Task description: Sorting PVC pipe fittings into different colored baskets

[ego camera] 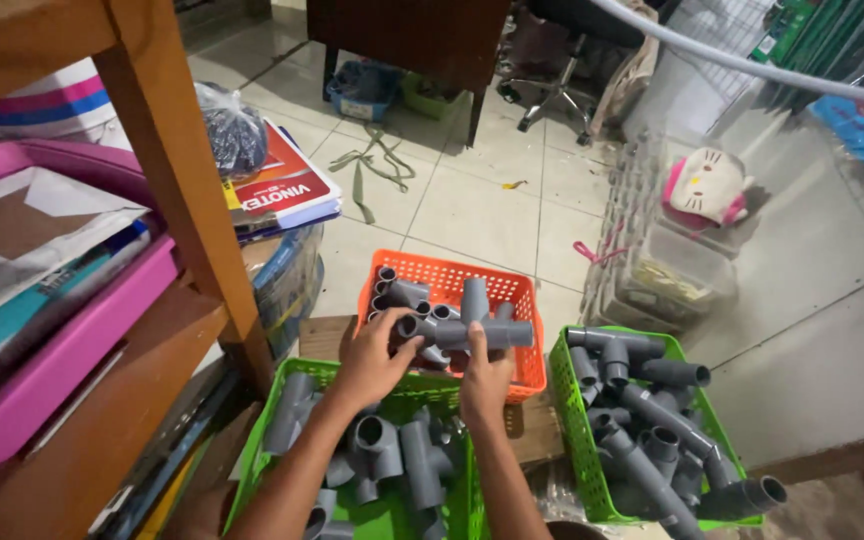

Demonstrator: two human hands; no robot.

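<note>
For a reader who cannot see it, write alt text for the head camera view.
Two bare hands, left hand and right hand, hold a grey pipe fitting over an orange basket of similar fittings. Two green baskets of grey fittings sit nearer, on a tiled floor beside a wooden shelf.

Even, soft indoor light, no hard shadows. Pale sheen on floor tiles up top. Wide-angle bend at edges, wooden shelf post leans. Slight softness overall.

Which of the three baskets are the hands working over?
The orange basket, the middle one farther back. Both hands, left hand and right hand, hold grey pipe fittings above it; the other two baskets are green.
</note>
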